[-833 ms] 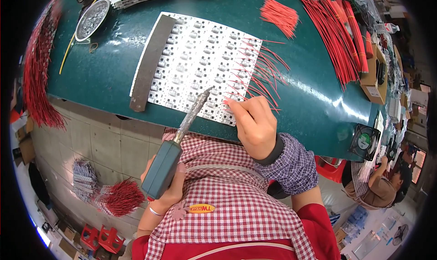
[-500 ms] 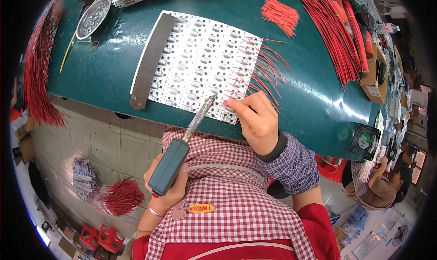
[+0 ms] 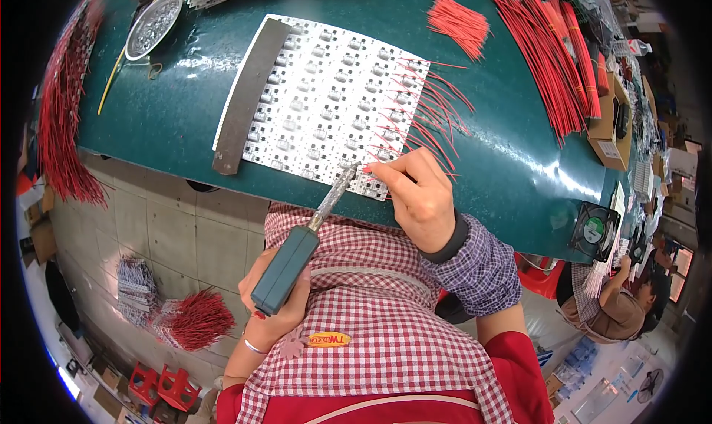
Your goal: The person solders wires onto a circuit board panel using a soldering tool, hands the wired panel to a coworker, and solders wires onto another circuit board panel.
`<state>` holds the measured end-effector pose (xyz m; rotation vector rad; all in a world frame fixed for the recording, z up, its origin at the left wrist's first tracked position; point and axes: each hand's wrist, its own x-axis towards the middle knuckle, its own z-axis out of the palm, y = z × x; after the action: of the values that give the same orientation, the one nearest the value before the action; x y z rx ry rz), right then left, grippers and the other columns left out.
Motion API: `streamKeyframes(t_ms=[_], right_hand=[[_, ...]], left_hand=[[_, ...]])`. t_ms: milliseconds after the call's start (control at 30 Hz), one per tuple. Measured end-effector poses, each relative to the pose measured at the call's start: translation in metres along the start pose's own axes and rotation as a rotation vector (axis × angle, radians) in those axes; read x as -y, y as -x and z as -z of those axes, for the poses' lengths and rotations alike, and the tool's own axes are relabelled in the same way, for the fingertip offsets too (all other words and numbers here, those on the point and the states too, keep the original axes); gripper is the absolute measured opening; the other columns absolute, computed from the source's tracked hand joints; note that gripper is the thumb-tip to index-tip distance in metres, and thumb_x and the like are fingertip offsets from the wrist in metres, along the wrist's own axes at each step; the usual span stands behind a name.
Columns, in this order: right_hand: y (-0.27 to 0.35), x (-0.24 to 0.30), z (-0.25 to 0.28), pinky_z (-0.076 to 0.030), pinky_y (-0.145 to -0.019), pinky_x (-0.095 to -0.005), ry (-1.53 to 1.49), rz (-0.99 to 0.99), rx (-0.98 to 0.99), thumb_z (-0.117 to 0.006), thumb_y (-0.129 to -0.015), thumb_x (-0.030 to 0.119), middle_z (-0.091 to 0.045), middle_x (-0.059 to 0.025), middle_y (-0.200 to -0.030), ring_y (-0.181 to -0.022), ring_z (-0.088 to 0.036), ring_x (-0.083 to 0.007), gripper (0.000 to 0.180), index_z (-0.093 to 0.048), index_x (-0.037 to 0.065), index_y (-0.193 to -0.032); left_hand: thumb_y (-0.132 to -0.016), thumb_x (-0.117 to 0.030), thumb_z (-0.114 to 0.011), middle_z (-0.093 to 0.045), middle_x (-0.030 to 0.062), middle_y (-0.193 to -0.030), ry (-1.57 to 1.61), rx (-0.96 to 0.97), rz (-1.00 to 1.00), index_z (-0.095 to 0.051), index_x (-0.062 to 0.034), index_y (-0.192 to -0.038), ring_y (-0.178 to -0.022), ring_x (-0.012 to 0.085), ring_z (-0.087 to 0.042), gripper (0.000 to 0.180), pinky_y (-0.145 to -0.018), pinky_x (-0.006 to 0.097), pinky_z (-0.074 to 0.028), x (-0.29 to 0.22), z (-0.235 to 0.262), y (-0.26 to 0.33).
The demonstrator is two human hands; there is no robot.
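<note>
Green table, soldering iron (left hand)

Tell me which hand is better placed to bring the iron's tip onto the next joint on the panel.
The left hand: it grips the soldering iron, whose tip sits at the white panel's near edge. The right hand pinches a red wire there.

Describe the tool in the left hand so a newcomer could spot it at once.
Start at the green table and find the white panel of small parts. At its near edge, the left hand holds a soldering iron. It alone has a chunky teal handle and a metal tip.
</note>
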<state>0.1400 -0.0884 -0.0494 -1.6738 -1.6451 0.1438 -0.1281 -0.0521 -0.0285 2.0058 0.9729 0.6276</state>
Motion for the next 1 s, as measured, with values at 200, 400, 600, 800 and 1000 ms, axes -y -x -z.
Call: streamKeyframes(t_ms=[200, 400, 600, 800, 1000], right_hand=[[-0.002, -0.001, 0.002, -0.047, -0.062, -0.0364, 0.015, 0.009, 0.024, -0.064, -0.068, -0.012, -0.054, -0.0092, -0.08, -0.074, -0.054, -0.0257, 0.035, -0.069, -0.002, -0.101], [-0.003, 0.002, 0.002, -0.047, -0.065, -0.0362, 0.038, -0.038, 0.044, -0.067, -0.068, -0.013, -0.059, -0.0079, -0.079, -0.073, -0.056, -0.0257, 0.035, -0.072, 0.001, -0.099], [-0.005, 0.004, 0.004, -0.048, -0.066, -0.0366, 0.052, -0.037, 0.074, -0.066, -0.067, -0.013, -0.057, -0.0082, -0.079, -0.075, -0.057, -0.0259, 0.036, -0.072, 0.001, -0.099], [-0.004, 0.005, 0.004, -0.048, -0.066, -0.0366, 0.065, -0.045, 0.079, -0.066, -0.068, -0.013, -0.057, -0.0085, -0.08, -0.075, -0.057, -0.0261, 0.035, -0.072, 0.001, -0.1], [-0.001, 0.012, 0.003, -0.046, -0.059, -0.0349, 0.134, 0.002, -0.026, -0.068, -0.07, -0.009, -0.053, -0.0078, -0.078, -0.073, -0.053, -0.0238, 0.033, -0.071, -0.002, -0.101]], left_hand=[[-0.074, 0.006, -0.073, -0.067, 0.0153, -0.089, 0.026, 0.014, 0.027, -0.069, 0.0058, -0.092, -0.071, 0.0258, -0.068, 0.019, -0.063, 0.031, -0.054, -0.006, 0.0, -0.007], [-0.074, 0.006, -0.073, -0.065, 0.0139, -0.086, 0.034, 0.012, 0.016, -0.068, 0.005, -0.09, -0.066, 0.0246, -0.065, 0.016, -0.059, 0.03, -0.052, -0.009, 0.001, -0.012], [-0.073, 0.005, -0.073, -0.066, 0.0153, -0.088, 0.02, 0.003, -0.021, -0.069, 0.005, -0.092, -0.067, 0.0264, -0.066, 0.019, -0.06, 0.031, -0.053, -0.001, 0.001, -0.003], [-0.075, 0.003, -0.074, -0.069, 0.0195, -0.094, 0.045, -0.016, 0.101, -0.071, 0.005, -0.1, -0.073, 0.0302, -0.07, 0.025, -0.065, 0.033, -0.055, 0.018, 0.003, 0.021], [-0.075, 0.003, -0.076, -0.071, 0.0202, -0.1, 0.071, -0.019, 0.148, -0.071, 0.0057, -0.101, -0.08, 0.0289, -0.073, 0.027, -0.07, 0.032, -0.057, 0.022, 0.0, 0.028]])
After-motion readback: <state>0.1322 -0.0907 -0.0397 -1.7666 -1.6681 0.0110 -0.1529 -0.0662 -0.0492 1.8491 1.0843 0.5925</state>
